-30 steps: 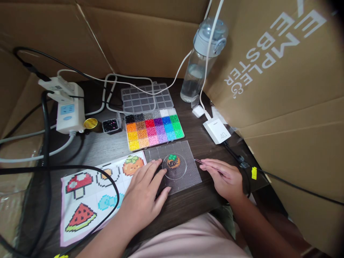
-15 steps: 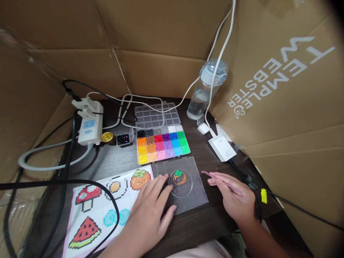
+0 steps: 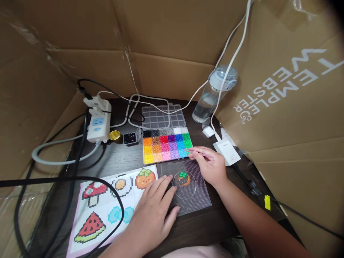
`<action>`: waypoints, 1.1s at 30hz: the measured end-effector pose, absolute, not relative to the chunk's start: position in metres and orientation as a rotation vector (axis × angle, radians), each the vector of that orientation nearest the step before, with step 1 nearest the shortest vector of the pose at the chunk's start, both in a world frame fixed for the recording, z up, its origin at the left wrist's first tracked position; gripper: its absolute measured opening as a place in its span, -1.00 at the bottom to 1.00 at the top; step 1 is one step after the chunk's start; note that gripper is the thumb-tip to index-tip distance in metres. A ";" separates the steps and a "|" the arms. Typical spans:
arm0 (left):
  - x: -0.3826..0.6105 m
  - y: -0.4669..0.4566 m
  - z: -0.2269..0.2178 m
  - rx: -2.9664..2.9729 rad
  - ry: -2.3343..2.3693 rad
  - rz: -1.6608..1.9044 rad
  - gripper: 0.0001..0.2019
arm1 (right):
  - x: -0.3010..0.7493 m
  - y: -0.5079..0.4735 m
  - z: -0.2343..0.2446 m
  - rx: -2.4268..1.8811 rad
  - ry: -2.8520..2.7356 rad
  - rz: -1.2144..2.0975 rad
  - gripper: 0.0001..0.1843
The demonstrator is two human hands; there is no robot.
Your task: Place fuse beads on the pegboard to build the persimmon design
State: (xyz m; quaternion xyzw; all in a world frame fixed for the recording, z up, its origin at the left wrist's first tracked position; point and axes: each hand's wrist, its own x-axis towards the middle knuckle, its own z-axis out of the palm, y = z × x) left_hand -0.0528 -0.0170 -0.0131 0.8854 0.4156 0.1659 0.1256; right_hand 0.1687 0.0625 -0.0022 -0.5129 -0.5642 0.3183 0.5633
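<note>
My right hand (image 3: 211, 165) pinches pink tweezers (image 3: 201, 153), whose tips are over the light-blue and green compartments of the bead box (image 3: 168, 146). Fingers spread, my left hand (image 3: 156, 204) rests across the pattern sheet (image 3: 92, 240) and the left edge of the clear pegboard (image 3: 199, 197). On the pegboard, inside a clear ring outline (image 3: 185, 199), sits a small bead figure (image 3: 184, 179) with a green top and an orange outline. Whether the tweezer tips hold a bead is too small to tell.
Behind the box lies its clear gridded lid (image 3: 163, 116). A water bottle (image 3: 211, 95) and a white charger (image 3: 227, 152) stand on the right. To the left are a gold cup (image 3: 115, 136), a small tub of black beads (image 3: 130, 138) and a power strip (image 3: 99, 123) with looping cables. Cardboard walls surround the table.
My right hand has moved with the tweezers forward and left, from beside the pegboard to the bead box. The view has shifted slightly. My left hand stays at the pegboard's edge.
</note>
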 end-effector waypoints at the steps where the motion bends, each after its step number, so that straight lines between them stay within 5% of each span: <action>1: -0.053 -0.017 -0.013 2.579 1.210 0.483 -0.63 | 0.170 0.063 -0.003 -1.211 -1.322 0.756 -0.88; 33: -0.052 -0.019 -0.015 2.584 1.202 0.464 -0.61 | 0.153 0.037 -0.022 -1.225 -1.507 0.585 -0.79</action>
